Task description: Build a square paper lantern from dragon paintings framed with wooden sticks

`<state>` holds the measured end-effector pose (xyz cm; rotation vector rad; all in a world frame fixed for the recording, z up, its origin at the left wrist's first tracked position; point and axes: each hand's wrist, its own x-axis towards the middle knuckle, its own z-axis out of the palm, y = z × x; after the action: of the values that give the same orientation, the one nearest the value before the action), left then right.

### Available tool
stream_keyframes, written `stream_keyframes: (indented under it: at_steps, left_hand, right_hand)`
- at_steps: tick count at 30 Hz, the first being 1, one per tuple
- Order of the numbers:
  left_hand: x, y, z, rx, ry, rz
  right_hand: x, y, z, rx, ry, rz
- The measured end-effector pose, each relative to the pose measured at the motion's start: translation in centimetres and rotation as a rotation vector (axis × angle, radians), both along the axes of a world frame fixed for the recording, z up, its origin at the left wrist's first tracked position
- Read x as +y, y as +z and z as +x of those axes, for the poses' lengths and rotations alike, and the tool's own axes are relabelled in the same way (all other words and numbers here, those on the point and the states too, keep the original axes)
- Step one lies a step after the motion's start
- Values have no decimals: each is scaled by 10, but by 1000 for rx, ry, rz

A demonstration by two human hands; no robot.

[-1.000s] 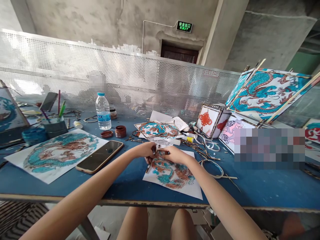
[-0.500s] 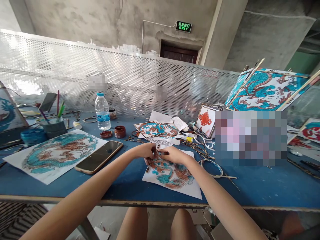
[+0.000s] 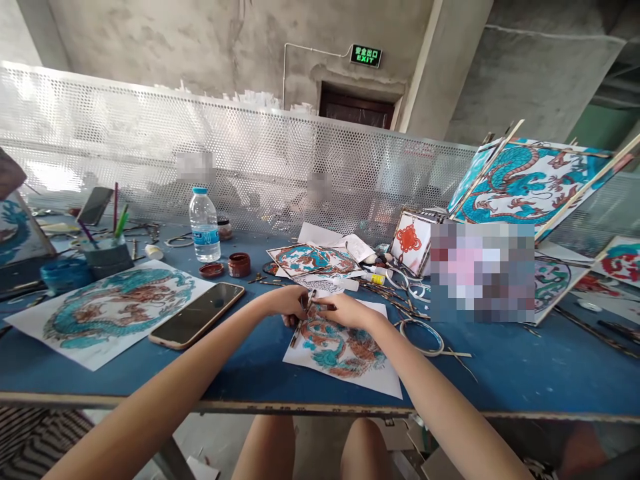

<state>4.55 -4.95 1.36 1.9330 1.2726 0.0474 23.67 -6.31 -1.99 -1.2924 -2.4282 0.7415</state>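
A thin, dark-mottled wooden strip (image 3: 295,335) lies along the left edge of a sheet of paper painted with a teal and brown dragon (image 3: 345,347). My left hand (image 3: 290,303) is closed on this strip, its fingers curled around the upper part. From the other side my right hand (image 3: 343,311) reaches in, its fingertips pinched at the strip's upper end and its palm over the top of the sheet. The exact grip of the right fingertips is partly hidden.
A phone (image 3: 197,315) and another dragon painting (image 3: 120,307) lie to the left. Behind stand a water bottle (image 3: 204,227) and a brown paint jar (image 3: 239,265). Tape rolls (image 3: 421,337), thin sticks and framed paintings (image 3: 535,180) crowd the right. A person's hand (image 3: 10,175) shows at far left.
My left fingers have shifted slightly on the strip, and both hands stay at the sheet's upper left. Another person's hand has come into view at the far left edge.
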Motion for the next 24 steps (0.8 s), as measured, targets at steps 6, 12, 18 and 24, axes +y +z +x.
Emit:
stream_keyframes:
  at_steps: [6,12,18,24]
  left_hand:
    - [8,0,-8,92,13,163]
    - [15,-7,-9,116,-26,141]
    - [17,-7,-10,123,-23,138]
    - [18,-8,-10,113,-29,130]
  right_hand:
    - [0,2,0,2,4,-10]
    - [0,1,-1,2,12,37]
    - [-1,1,-1,-12,0,38]
    - [-2,2,-5,-23,-211,132]
